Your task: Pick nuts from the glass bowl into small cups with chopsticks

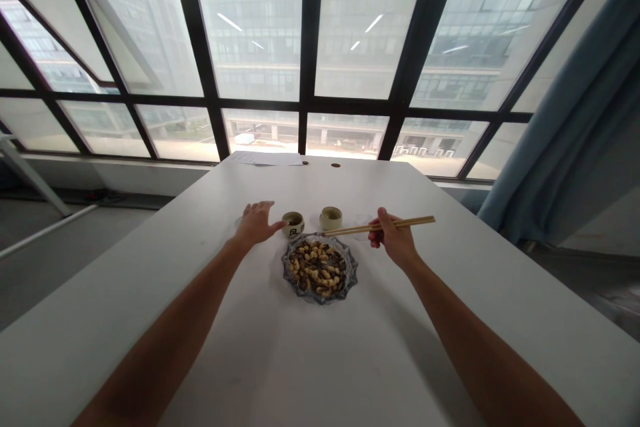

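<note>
A scalloped glass bowl (353, 273) stands on the white table, holding a mix of peanuts (325, 273) and dark seeds. Behind it are two small cups: one with dark characters (293, 229) on the left and a plain-looking pale one (331, 219) on the right. My left hand (257, 221) is beside the left cup, fingers apart and holding nothing, its thumb close to the cup. In my right hand (393, 235) is a pair of wooden chopsticks (350, 230), pointing left, their tips just above the bowl's back rim near the right cup.
Papers (270, 159) lie at the far edge of the white table (310, 367), near a round hole (335, 165). A faint clear object, hard to make out, is behind the chopsticks. Large windows stand beyond, with a blue curtain (565, 107) at the right.
</note>
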The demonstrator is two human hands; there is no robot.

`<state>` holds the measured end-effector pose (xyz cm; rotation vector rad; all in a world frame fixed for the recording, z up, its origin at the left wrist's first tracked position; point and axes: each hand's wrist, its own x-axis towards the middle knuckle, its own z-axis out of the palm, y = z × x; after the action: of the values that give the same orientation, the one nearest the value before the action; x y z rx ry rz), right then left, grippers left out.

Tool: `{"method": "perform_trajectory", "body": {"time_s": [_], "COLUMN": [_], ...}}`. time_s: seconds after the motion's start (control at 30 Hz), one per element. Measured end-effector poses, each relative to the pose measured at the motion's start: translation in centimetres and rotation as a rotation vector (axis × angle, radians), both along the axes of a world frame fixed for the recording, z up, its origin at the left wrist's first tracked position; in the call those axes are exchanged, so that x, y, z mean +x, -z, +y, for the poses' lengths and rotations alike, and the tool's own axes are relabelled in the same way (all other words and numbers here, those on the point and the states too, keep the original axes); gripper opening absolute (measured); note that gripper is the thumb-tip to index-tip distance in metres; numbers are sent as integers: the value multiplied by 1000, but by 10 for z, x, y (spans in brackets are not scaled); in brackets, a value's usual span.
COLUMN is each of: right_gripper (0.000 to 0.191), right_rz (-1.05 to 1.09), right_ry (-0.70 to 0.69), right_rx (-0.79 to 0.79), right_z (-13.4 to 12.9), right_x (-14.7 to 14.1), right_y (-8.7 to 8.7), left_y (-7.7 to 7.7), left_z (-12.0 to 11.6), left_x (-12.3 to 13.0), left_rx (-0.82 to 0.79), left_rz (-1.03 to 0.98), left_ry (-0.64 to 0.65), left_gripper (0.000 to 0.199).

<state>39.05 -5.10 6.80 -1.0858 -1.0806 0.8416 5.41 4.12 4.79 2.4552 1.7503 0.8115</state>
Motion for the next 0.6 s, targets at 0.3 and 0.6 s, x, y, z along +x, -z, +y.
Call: {"method": "perform_trajectory", "body": {"time_s": [0.3,0.6], "right_gripper": [57,54], "right_rz": [-57,-20], "right_ry": [153,299], "right_rx": [62,132], "right_z": [2,5], "right_x": [22,32], "right_y": [2,4], "left_y": [8,3], "left_z": [36,52], "left_x": [120,146], "left_rx": [-162,-138], "left_rz": [-111,48], "left_ry": [365,510], "left_gripper": [75,91]}}
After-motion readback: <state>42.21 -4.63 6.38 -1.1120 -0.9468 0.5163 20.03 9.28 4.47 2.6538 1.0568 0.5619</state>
